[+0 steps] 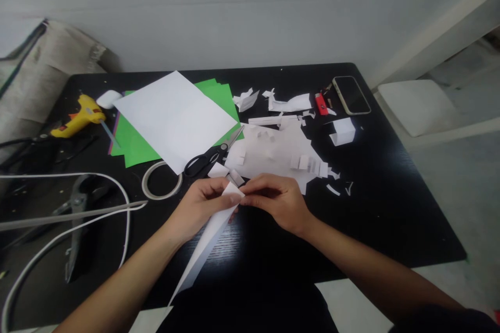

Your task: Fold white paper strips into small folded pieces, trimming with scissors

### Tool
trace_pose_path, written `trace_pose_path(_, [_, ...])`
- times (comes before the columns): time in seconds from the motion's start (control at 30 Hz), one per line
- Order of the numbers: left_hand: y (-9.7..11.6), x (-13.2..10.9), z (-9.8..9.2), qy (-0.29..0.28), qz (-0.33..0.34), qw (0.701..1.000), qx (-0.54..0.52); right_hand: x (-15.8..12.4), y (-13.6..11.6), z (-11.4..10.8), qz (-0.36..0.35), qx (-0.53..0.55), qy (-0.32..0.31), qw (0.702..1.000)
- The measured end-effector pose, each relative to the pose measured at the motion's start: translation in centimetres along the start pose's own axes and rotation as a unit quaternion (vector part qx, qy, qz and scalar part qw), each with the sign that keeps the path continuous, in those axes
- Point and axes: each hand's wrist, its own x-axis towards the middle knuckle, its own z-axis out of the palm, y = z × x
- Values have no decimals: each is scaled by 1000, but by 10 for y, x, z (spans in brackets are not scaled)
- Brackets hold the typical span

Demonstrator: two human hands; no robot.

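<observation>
A long folded strip of white paper [209, 237] slants down toward my body, its upper end between my two hands. My left hand [205, 200] is closed on it, thumb lying across the top face. At the same end, my right hand [279, 200] pinches the paper's right edge with thumb and fingertips. Just beyond my fingers lie black-handled scissors [209, 158], their blades pointing away to the right. Behind the hands a cut white paper piece [269, 151] with small folded tabs rests flat on the black table [371, 218].
White [175, 119] and green sheets [136, 151] are stacked at back left, by a yellow glue gun [84, 117]. A tape roll [146, 182], pliers [78, 229] and white cable [127, 229] lie left. Paper scraps [289, 102], a red lighter [321, 104] and a phone [351, 94] lie back right.
</observation>
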Motion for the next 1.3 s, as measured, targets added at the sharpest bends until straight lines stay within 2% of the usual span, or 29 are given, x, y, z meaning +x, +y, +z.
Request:
trace_pose_path(0.23, [-1,0,0,-13,-17,999,-32,0,1,-1,-36,-14,-6,999])
trace_pose_path(0.57, [2,3,6,39,-57,995,-78,-1,2,-2,-65,-39,-11,997])
trace_pose_path(0.83, [5,1,7,40,-73,993,-82,1,5,-3,-106,-32,-29,993])
trace_pose_path(1.3, [4,2,7,43,-74,992,-89,0,4,-3,-102,-29,-34,994])
